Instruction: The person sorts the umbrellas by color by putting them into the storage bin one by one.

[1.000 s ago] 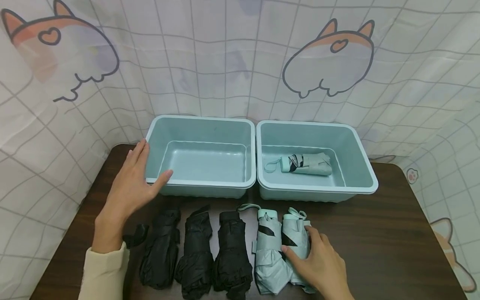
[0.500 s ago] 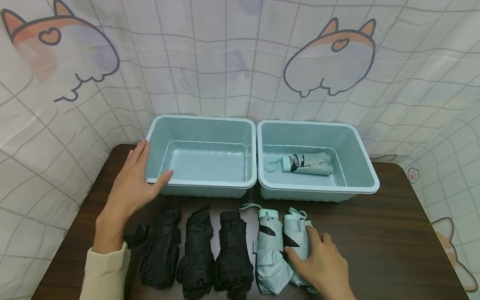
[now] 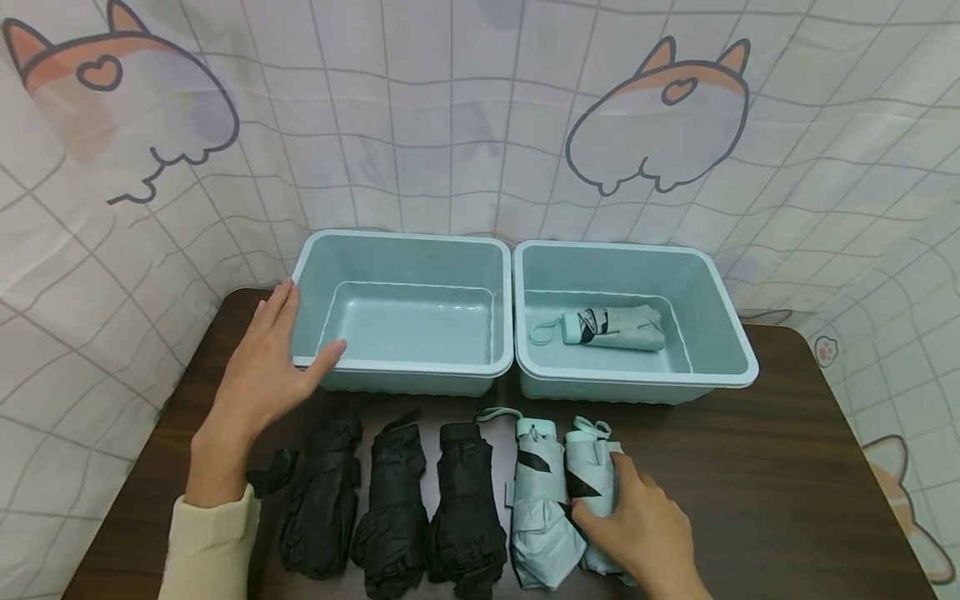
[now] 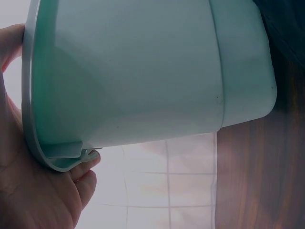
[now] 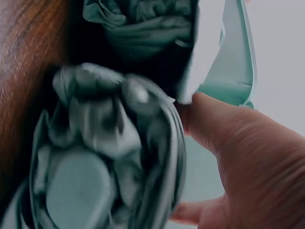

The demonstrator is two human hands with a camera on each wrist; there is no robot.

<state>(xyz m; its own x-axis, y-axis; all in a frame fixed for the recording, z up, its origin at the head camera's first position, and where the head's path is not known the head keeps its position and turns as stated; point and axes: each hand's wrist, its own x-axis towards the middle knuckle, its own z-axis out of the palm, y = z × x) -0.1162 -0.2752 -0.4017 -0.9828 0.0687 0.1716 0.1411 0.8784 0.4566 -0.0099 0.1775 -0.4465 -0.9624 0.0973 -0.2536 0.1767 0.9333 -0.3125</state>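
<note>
My right hand (image 3: 645,525) grips a folded pale mint umbrella (image 3: 596,467), thumb on its left side and fingers along its right. In the right wrist view the umbrella's rounded end (image 5: 78,191) shows close up beside my thumb. Against its left lies a second pale mint umbrella (image 3: 540,533). My left hand (image 3: 262,367) rests with straight fingers on the left corner of a pale blue-green bin (image 3: 405,367); the left wrist view shows the palm at the bin's rim (image 4: 28,95).
Three folded black umbrellas (image 3: 390,500) lie side by side left of the pale ones. Another pale mint umbrella (image 3: 630,327) lies inside the right bin (image 3: 637,379). Both bins stand at the back of the dark wooden table (image 3: 810,483), against a checked cloth (image 3: 465,125).
My right hand's thumb and fingers shift slightly on the pale umbrella. My left hand stays at the bin's corner.
</note>
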